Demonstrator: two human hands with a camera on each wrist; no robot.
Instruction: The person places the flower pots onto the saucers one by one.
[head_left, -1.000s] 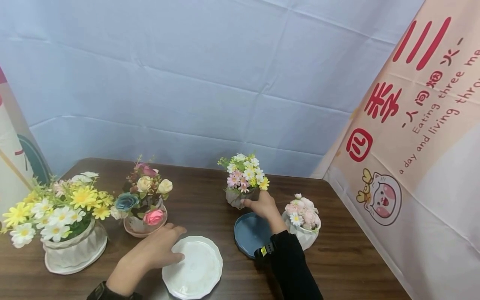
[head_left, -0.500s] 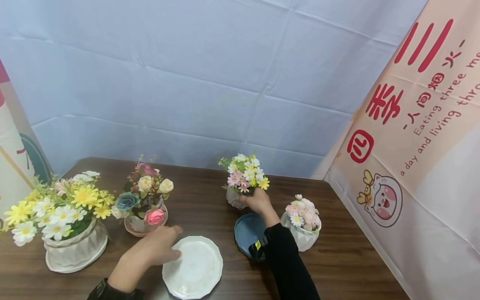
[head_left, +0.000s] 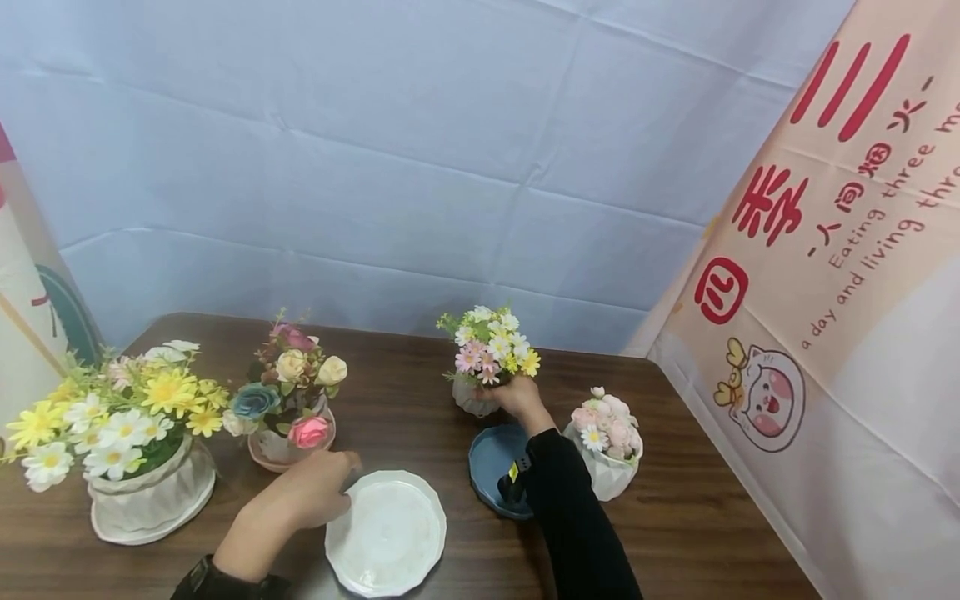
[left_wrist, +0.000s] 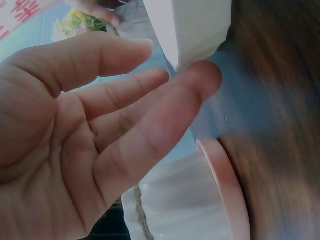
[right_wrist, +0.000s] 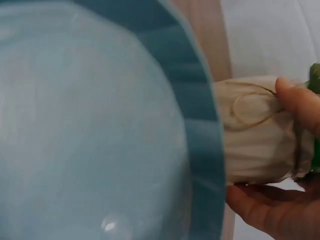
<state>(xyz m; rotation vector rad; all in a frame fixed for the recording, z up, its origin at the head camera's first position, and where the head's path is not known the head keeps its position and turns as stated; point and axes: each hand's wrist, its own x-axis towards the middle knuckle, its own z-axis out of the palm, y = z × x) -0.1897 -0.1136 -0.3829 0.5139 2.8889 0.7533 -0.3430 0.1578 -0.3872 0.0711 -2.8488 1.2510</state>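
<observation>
My right hand [head_left: 521,398] grips a small white flowerpot [head_left: 468,397] of pink, white and yellow daisies at the back of the table. In the right wrist view, thumb and fingers hold both sides of that pot, which has a twine bow [right_wrist: 250,110]. A blue plate [head_left: 486,467] lies in front of it, under my right wrist. My left hand [head_left: 300,497] hovers by the left rim of a white plate [head_left: 390,533]. Its fingers are relaxed and bent, with nothing between them; in the left wrist view the fingertips overlap the plate's rim [left_wrist: 200,35].
A pot of roses [head_left: 288,450] on a pink saucer stands beyond my left hand. Further left is a large pot of daisies [head_left: 142,500] on a white saucer. Right of my right forearm stands a white pot of pale pink flowers [head_left: 611,475]. Cloth hangs behind the table.
My right hand has moved slightly left and closed round the daisy pot, its wrist now over the blue plate. The fingers of my left hand have curled a little more and drawn slightly left.
</observation>
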